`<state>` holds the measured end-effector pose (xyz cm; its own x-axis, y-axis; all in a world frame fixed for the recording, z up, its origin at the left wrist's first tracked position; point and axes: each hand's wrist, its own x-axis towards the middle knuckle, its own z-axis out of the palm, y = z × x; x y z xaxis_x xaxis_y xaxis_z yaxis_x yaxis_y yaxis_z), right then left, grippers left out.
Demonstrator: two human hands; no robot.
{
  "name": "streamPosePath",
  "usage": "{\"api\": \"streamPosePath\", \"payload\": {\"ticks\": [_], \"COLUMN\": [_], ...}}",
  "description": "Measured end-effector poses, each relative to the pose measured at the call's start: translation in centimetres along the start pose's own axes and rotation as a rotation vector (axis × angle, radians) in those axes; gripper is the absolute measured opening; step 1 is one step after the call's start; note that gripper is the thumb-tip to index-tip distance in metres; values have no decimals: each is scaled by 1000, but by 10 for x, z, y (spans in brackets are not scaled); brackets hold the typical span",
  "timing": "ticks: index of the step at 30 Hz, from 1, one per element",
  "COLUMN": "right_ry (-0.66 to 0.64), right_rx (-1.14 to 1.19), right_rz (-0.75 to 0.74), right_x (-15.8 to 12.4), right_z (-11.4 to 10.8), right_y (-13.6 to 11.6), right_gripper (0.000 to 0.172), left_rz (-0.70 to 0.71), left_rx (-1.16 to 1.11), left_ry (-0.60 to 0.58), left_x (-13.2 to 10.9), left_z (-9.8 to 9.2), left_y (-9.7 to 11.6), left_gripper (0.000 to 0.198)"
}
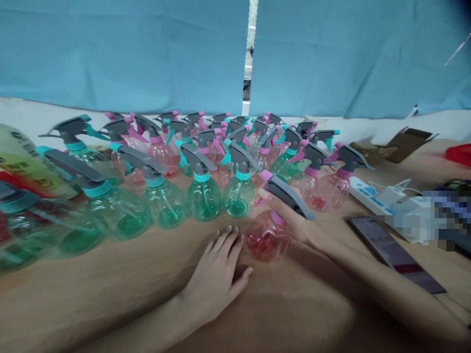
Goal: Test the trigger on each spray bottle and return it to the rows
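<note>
The right hand [294, 220] curls its fingers round the neck of a tilted pink spray bottle [268, 236]; the left hand [215, 277] rests on the tabletop [121, 264] just beside, fingers loosely spread.

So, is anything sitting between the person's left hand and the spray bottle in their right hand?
Nothing visible does. Only a narrow strip of tan tabletop separates the open left hand from the pink-collared spray bottle, which the right hand grips by its grey trigger head.

Bright even light, soft shadows (frame edges warped, blurred).
</note>
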<state>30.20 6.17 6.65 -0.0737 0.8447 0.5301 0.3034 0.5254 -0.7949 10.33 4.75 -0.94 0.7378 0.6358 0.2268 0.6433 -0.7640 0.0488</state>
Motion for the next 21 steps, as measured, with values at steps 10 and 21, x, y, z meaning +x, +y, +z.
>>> {"api": "streamPosePath", "payload": {"ticks": [10,21], "right_ry": [18,50], "right_rx": [18,140], "right_rz": [11,26], "right_x": [-1,-2], "right_z": [-1,5], "right_y": [2,8], "right_gripper": [28,12], "left_rz": [5,9], "left_rx": [2,0], "left_ry": [11,32], "left_x": [0,-1], "left_z": [1,2], "left_y": [0,0], "left_gripper": [53,53]}}
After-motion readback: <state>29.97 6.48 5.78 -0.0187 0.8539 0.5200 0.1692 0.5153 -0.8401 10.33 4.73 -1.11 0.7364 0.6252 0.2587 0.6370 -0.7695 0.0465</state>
